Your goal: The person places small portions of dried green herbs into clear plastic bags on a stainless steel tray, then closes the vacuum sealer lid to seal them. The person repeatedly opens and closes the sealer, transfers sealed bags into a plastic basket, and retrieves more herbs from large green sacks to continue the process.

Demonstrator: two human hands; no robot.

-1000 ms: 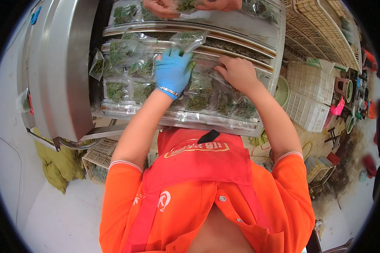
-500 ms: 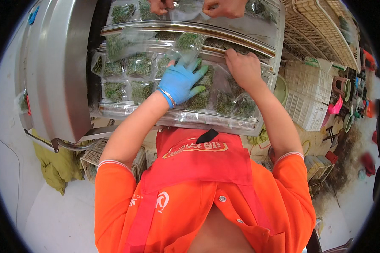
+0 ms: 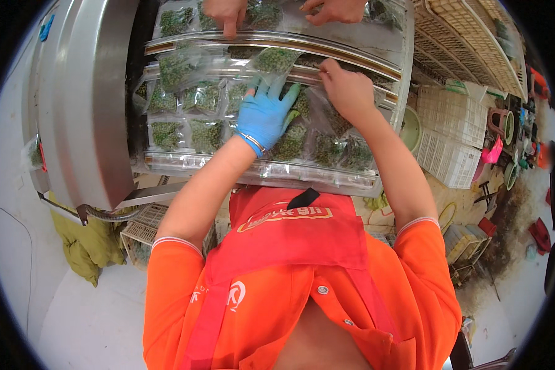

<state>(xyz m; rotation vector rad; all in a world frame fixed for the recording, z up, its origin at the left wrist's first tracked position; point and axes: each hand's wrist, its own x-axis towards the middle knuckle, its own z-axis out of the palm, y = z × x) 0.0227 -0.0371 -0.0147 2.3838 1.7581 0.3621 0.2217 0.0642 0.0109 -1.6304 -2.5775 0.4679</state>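
Clear bags of small green berries, which look like green peppercorns, lie in rows on the metal bed of a machine. My left hand [image 3: 263, 116], in a blue glove with green-stained fingertips, is spread open over the middle bags. Just beyond its fingers, one bag [image 3: 276, 60] lies across the sealing bar [image 3: 203, 79]. My bare right hand [image 3: 351, 92] is closed in a pinch at the bar, on the upper edge of a clear bag [image 3: 332, 117] slanting beneath it. Further left, another filled bag [image 3: 176, 69] overlaps the bar.
Across the machine, another person's two hands [image 3: 227, 13] work over a second row of bags [image 3: 176, 21]. A large steel lid [image 3: 92, 105] stands at left. Plastic crates [image 3: 453, 117] are stacked at right, and green cloth [image 3: 83, 240] hangs low at left.
My right hand has shifted slightly left and away from me along the bar. My left hand has edged right. The other person's hands have moved, one with a finger pressing down near their bar.
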